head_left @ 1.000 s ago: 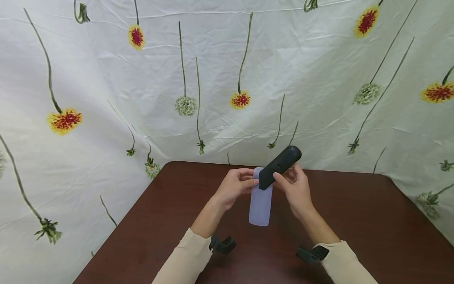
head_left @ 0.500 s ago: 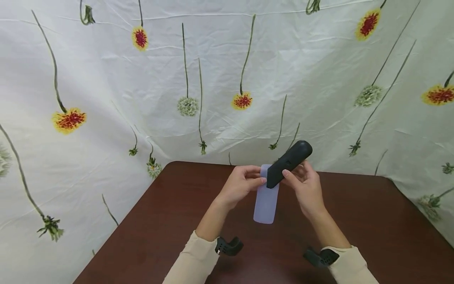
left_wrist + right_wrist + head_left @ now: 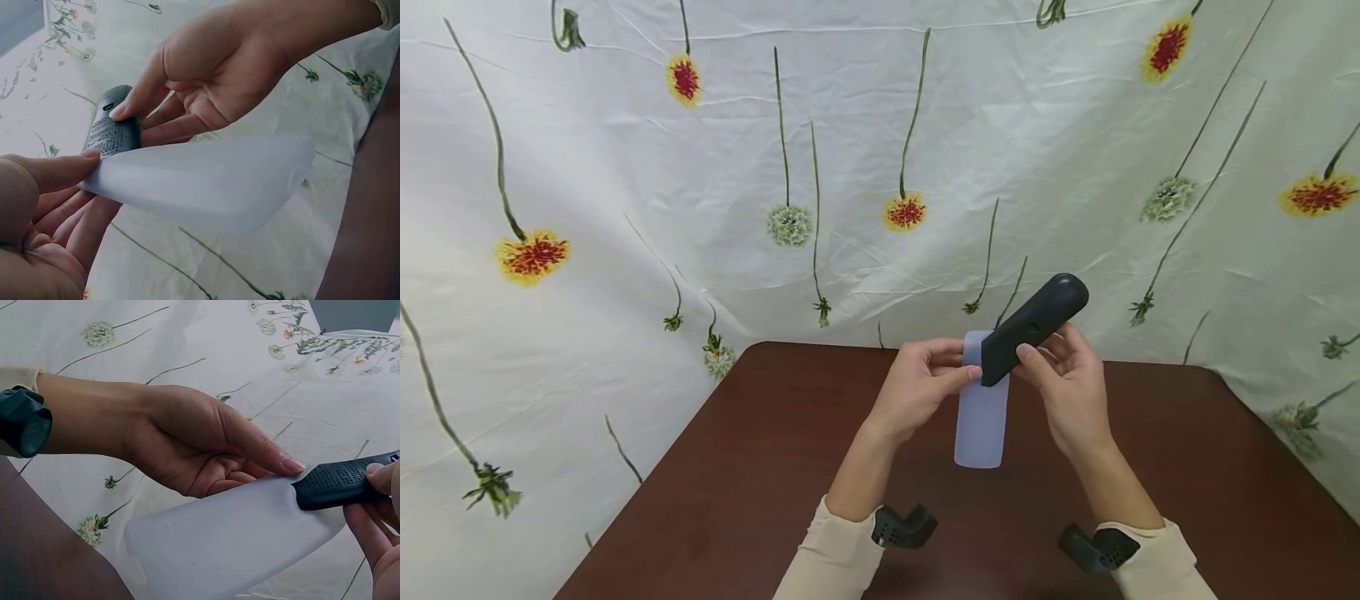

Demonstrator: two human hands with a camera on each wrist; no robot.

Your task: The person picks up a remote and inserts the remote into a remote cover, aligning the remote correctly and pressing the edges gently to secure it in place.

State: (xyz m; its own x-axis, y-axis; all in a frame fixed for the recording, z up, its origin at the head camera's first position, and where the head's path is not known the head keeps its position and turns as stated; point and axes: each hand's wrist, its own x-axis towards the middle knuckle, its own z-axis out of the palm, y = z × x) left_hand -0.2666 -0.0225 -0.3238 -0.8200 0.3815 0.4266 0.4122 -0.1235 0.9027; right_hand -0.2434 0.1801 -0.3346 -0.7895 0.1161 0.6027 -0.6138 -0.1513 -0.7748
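Observation:
In the head view a black elongated device [image 3: 1037,321] slants up to the right, held between the thumb and fingers of my right hand [image 3: 1071,387]. My left hand [image 3: 917,387] pinches the upper part of a translucent whitish sleeve-like piece [image 3: 981,429], which hangs down over the table. The device's lower end lies against the upper part of this piece; whether it is inside cannot be told. Small print shows on the device [image 3: 112,134] in the left wrist view. In the right wrist view the translucent piece [image 3: 219,544] widens away from the device.
A dark reddish-brown table [image 3: 737,467] lies beneath both hands. Behind it hangs a white cloth [image 3: 850,167] printed with flowers. Black straps with small black devices sit on both wrists, over the cream sleeves [image 3: 835,550].
Both hands, with the black device and the translucent piece, have moved to the right and slightly up in the head view. Both grips look the same.

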